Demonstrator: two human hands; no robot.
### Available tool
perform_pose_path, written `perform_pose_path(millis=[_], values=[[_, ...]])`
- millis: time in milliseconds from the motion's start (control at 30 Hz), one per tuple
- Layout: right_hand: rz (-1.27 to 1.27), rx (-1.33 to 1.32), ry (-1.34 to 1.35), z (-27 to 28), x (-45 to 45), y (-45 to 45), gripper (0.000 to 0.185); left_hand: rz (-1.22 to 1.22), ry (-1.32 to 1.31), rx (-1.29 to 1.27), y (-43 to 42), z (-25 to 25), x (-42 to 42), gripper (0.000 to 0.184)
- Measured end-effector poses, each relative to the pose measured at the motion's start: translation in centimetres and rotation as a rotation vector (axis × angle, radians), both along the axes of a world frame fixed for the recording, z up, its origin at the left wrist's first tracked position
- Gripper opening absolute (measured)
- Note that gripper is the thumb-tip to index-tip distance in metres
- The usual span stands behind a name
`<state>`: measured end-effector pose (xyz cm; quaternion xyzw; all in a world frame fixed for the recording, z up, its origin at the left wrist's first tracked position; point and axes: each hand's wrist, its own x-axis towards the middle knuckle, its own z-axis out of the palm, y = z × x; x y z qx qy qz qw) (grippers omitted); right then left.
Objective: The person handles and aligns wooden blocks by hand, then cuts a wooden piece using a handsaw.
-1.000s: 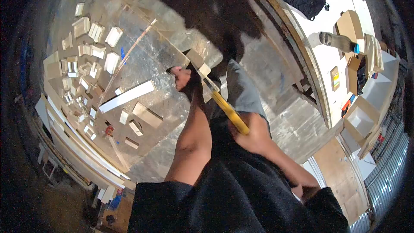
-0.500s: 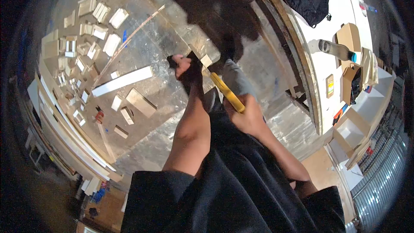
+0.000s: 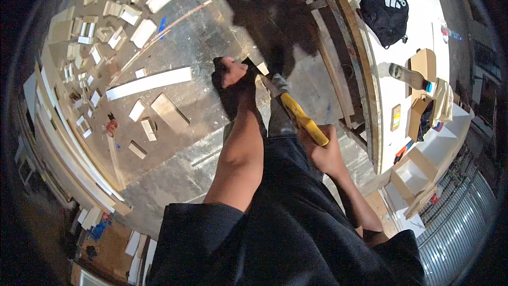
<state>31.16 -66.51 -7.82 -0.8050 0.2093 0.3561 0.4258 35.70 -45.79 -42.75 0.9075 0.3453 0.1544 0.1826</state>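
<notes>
Smooth plastic saw handle [image 3: 298,112], matt cloth bag [image 3: 381,17]

Floor [image 3: 174,190] and white tabletop [image 3: 423,16], with articles borne.
Floor: left of the left fingers [image 3: 228,63], one long white plank [image 3: 149,83], one flat wooden board [image 3: 168,112]; farther left, numerous small wood pieces [image 3: 143,34]. Tabletop: well right of those fingers, one black bag [image 3: 385,13], one bottle [image 3: 406,74], one cardboard box [image 3: 423,63].

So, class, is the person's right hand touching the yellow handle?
Touching. The head view shows the right hand gripping the rear of the yellow handle, with no gap.
</notes>
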Motion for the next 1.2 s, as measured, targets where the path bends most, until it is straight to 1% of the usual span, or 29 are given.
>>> perform_pose_path(millis=[33,67,100,133,167,233,267,300,367,400,433,500,533,567,600,633,667,700,733,833,867,900,933,967,1033,1100,1133,1167,1200], values=[[0.006,0.004,-0.008,-1.7,0.6,0.7,0.045,0.079,0.053,0.030,-0.7,1.8,1.1,0.041],[0.101,-0.105,-0.084,-3.5,1.4,1.7,0.044,0.156,0.108,0.055,-1.3,3.5,2.1,0.043],[0.190,-0.219,-0.135,-4.2,1.5,2.7,0.044,0.149,0.127,0.050,-1.6,5.4,0.6,0.043],[0.190,-0.188,-0.126,-3.7,2.8,4.0,0.045,0.111,0.065,-0.049,-1.8,6.5,-0.7,0.040],[0.192,-0.181,-0.153,-1.7,3.8,4.3,0.045,0.102,0.043,-0.049,-1.7,6.6,0.9,0.039],[0.222,-0.060,-0.023,2.9,3.6,3.5,0.043,0.106,0.072,-0.043,-1.3,6.5,1.6,0.038],[0.125,-0.032,-0.009,2.5,2.5,2.5,0.039,0.110,0.079,-0.040,-1.3,6.5,1.4,0.037],[0.126,-0.031,0.000,1.7,2.3,2.6,0.039,0.113,0.081,-0.038,-1.2,6.6,1.6,0.036],[0.259,-0.199,0.085,-1.5,3.2,3.7,0.037,0.118,0.076,-0.035,-1.2,6.4,2.2,0.034],[0.270,-0.264,-0.230,-5.5,1.1,3.7,0.038,0.119,0.092,-0.047,-1.5,6.9,1.6,0.034],[0.275,-0.251,-0.219,-4.8,0.7,3.6,0.038,0.114,0.086,-0.056,-1.3,7.6,1.2,0.033],[0.257,-0.171,0.051,-3.4,2.0,3.2,0.038,0.106,0.145,-0.052,-1.4,8.3,2.1,0.031],[0.121,-0.089,-0.021,0.4,2.4,3.5,0.039,0.107,0.167,-0.047,-1.4,8.9,2.6,0.031],[0.126,-0.086,-0.035,0.7,3.2,3.8,0.039,0.096,0.190,-0.034,-1.2,9.2,2.6,0.030],[0.154,-0.066,-0.032,1.2,3.2,4.1,0.041,0.049,0.091,-0.091,-0.6,8.3,2.3,0.027],[0.187,-0.045,-0.031,1.4,2.9,4.3,0.043,0.051,0.099,-0.091,-0.7,7.4,2.2,0.027],[0.190,-0.142,-0.064,0.6,2.7,4.6,0.042,0.104,0.005,-0.070,-0.9,7.1,3.0,0.026],[0.187,-0.143,-0.055,0.4,2.2,4.0,0.042,0.146,-0.075,-0.052,-1.3,7.2,2.6,0.025],[0.152,-0.093,-0.058,0.6,1.6,3.0,0.042,0.137,-0.063,-0.059,-1.8,7.2,1.6,0.025],[0.072,0.031,-0.033,0.2,-0.1,0.1,0.040,0.221,0.208,0.035,-1.8,6.1,2.5,0.025],[0.070,0.082,-0.042,0.5,-0.1,0.0,0.039,0.135,0.125,0.086,-1.1,5.6,2.1,0.025],[0.058,0.132,-0.040,1.0,-0.4,0.2,0.039,0.134,0.134,0.097,-0.7,4.9,1.4,0.025],[0.014,0.040,-0.012,0.9,1.1,1.6,0.035,0.121,0.137,0.040,-0.5,5.2,1.6,0.026],[0.004,0.039,-0.013,-0.7,1.4,2.4,0.035,0.097,0.135,-0.015,-0.7,5.5,1.5,0.028],[0.308,-0.243,-0.159,-3.7,1.1,3.1,0.033,0.071,0.132,-0.070,-1.0,7.9,1.5,0.030],[0.292,-0.216,-0.101,0.0,1.7,3.2,0.037,0.045,0.049,-0.143,-1.0,9.4,2.0,0.033],[0.246,-0.114,0.024,1.1,1.4,1.9,0.037,0.190,0.193,-0.153,-1.6,7.3,2.3,0.034],[0.209,-0.006,0.145,1.5,1.3,1.2,0.038,0.197,0.196,-0.151,-1.6,7.9,2.3,0.034],[0.099,-0.005,0.118,1.4,1.1,1.7,0.033,0.145,0.169,-0.121,-1.3,9.2,2.2,0.035]])
